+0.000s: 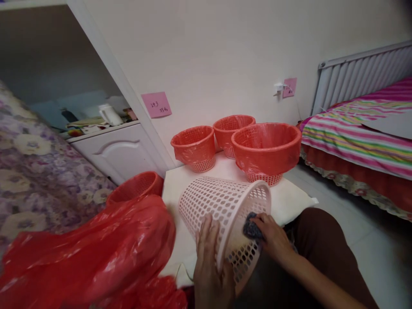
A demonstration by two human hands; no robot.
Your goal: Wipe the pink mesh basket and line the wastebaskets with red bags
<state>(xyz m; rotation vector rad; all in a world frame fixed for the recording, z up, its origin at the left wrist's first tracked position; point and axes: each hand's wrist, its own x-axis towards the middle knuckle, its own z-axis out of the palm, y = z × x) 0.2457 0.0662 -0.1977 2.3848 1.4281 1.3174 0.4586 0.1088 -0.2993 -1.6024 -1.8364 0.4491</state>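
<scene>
A pale pink perforated plastic wastebasket [212, 193] lies on its side on a cream-coloured surface, its mouth tilted toward me and to the right. My left hand [210, 266] grips it near the rim, fingers along the outer wall and thumb by the opening. In my right hand [270, 236] is a dark grey, fuzzy-looking scrubbing pad [252, 227], pinched between the fingers just inside the basket's mouth. Whether the pad touches the inner wall is hard to tell.
Behind stand three baskets lined with red bags: left [193, 148], back [233, 128] and right [267, 150]. Another red-lined basket [135, 189] and a heap of red plastic bags [106, 253] lie at left. A striped bed [360, 133] is on the right.
</scene>
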